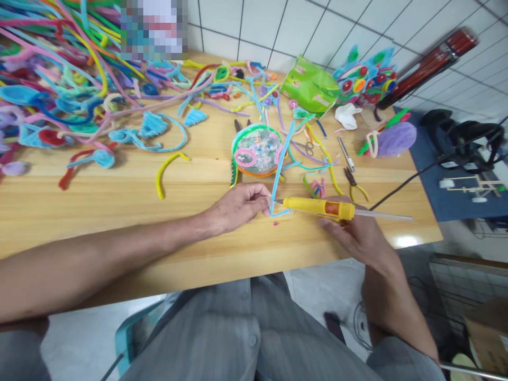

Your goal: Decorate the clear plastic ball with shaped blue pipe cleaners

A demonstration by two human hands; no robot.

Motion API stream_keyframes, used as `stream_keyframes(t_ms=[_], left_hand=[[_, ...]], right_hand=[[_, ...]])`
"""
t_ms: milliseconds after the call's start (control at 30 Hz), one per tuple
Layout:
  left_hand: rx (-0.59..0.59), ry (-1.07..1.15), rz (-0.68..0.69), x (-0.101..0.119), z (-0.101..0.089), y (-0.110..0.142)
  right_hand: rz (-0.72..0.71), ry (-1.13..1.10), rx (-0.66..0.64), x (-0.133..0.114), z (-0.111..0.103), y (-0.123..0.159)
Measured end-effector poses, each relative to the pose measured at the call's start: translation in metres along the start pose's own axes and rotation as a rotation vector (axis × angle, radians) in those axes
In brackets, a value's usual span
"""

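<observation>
The left hand (248,203) pinches a fuzzy blue stick (282,161) close to its bend, above the counter (130,182); the right hand (363,233) is wrapped around a yellow glue gun (309,205); the gun's tip is right by the blue stick; a round, speckled thing (260,148) sits just behind; small pliers (351,179) lie near the right hand.
</observation>
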State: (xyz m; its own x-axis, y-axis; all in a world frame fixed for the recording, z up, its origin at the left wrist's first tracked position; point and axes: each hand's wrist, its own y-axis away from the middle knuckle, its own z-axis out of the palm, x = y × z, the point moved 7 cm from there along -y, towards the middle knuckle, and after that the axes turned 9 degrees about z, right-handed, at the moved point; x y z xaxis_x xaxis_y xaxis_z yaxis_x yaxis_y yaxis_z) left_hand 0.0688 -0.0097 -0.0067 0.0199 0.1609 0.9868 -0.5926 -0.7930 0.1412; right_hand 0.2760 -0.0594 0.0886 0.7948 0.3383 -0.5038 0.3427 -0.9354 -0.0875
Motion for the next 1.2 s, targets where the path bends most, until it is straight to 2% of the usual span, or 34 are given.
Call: stream_keyframes(t_ms=[267,567,667,800,900,1067,1100,1200], left_hand=[[-0.002,-0.013,0.006,0.0,0.0,0.0],[0.002,-0.049,0.018,0.001,-0.001,0.0],[0.002,-0.054,0.009,0.001,-0.001,0.0],[-0.005,-0.061,0.009,0.003,-0.001,0.001],[-0.01,-0.072,0.018,0.005,-0.001,0.003],[-0.033,-0.087,0.049,0.011,0.001,0.003],[-0.04,-0.079,0.049,0.011,0.001,0.004],[-0.053,-0.059,0.046,0.014,0.004,0.006]], right_hand=[[-0.059,0.023,0.016,-0.003,0.0,0.002],[0.006,-0.024,0.005,0.003,0.001,0.002],[0.09,-0.095,0.052,0.016,-0.004,0.009],[0.288,-0.329,0.217,0.053,-0.025,0.024],[0.38,-0.454,0.395,0.09,-0.049,0.03],[0.653,-0.272,0.774,0.181,-0.089,0.044],[0.735,-0.181,0.816,0.198,-0.093,0.047],[0.819,-0.057,0.85,0.237,-0.091,0.049]])
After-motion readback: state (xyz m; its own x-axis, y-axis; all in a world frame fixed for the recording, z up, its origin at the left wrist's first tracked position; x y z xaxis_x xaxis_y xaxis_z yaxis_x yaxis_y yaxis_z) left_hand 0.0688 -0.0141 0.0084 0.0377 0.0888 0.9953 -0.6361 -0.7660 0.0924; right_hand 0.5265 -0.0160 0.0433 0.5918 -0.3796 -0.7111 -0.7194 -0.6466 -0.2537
